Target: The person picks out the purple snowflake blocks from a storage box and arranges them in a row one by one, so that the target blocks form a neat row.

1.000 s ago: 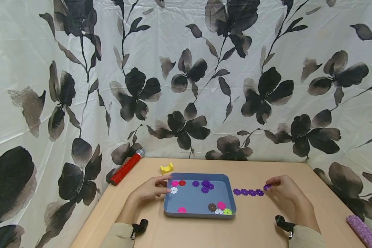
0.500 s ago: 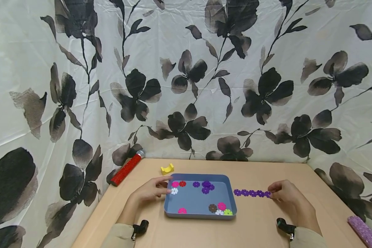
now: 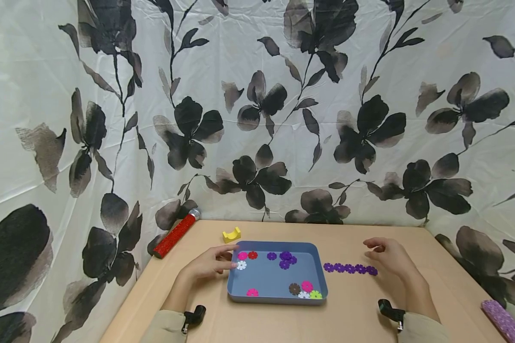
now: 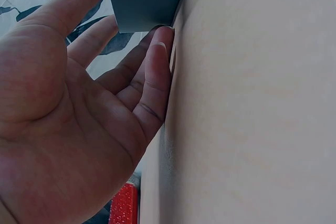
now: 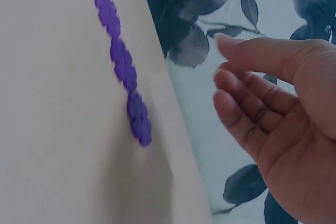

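Note:
My left hand holds the left edge of a blue-grey tray, thumb and index finger at its rim. In the left wrist view, more fingers curl by the tray wall, close to the table. My right hand hangs above the table with loosely bent fingers and nothing between them. Just left of it lies a row of several purple flower-shaped discs, set edge to edge; the right wrist view shows the row's near end apart from the fingertips.
Inside the tray are purple flower discs, with pink, red, white, brown and green ones near its corners. A yellow curved block lies behind it. A red glittery tube lies at the left edge, a purple glittery one at the right.
My right hand lowered a purple disc onto the right end of the row, let it go, then rose away. My left hand stays at the tray.

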Action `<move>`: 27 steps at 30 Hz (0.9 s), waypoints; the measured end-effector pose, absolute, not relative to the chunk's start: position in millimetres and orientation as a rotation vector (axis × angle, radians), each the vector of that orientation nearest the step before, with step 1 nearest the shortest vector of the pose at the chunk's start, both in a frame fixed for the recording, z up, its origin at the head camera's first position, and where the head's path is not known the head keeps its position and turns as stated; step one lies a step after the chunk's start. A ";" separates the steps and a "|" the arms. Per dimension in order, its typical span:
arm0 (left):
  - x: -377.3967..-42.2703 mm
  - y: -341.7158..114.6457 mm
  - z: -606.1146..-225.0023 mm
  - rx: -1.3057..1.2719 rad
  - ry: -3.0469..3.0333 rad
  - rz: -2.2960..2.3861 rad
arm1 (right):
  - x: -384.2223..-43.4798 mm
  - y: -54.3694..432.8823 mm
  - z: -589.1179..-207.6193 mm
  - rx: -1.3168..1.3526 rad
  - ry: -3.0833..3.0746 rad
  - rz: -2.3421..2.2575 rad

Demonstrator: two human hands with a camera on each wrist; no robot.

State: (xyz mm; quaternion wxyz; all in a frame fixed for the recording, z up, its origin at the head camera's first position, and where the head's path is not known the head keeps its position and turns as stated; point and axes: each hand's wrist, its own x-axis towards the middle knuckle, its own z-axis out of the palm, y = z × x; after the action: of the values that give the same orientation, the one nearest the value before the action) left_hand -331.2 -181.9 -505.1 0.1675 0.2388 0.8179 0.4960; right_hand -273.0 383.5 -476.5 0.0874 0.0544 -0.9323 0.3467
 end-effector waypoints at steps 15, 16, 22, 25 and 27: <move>-332.6 -181.6 -506.0 0.673 2.341 1.396 | -288.3 327.7 -463.5 0.225 -2.521 1.122; -332.6 -181.6 -505.9 0.674 2.341 1.395 | -289.0 323.5 -463.1 0.238 -2.511 1.127; -332.6 -181.2 -506.0 0.676 2.341 1.392 | -292.1 299.2 -463.6 0.318 -2.491 1.209; -332.3 -181.1 -506.0 0.678 2.340 1.395 | -294.3 285.4 -465.0 0.369 -2.504 1.243; -332.1 -181.1 -505.8 0.680 2.337 1.401 | -295.5 274.6 -465.9 0.401 -2.514 1.271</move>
State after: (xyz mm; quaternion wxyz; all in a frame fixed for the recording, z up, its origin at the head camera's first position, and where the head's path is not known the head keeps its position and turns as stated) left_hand -332.1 -181.1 -505.8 0.1657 0.2386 0.8207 0.4921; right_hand -295.5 274.6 -465.9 0.1473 0.1395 -0.8738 0.4419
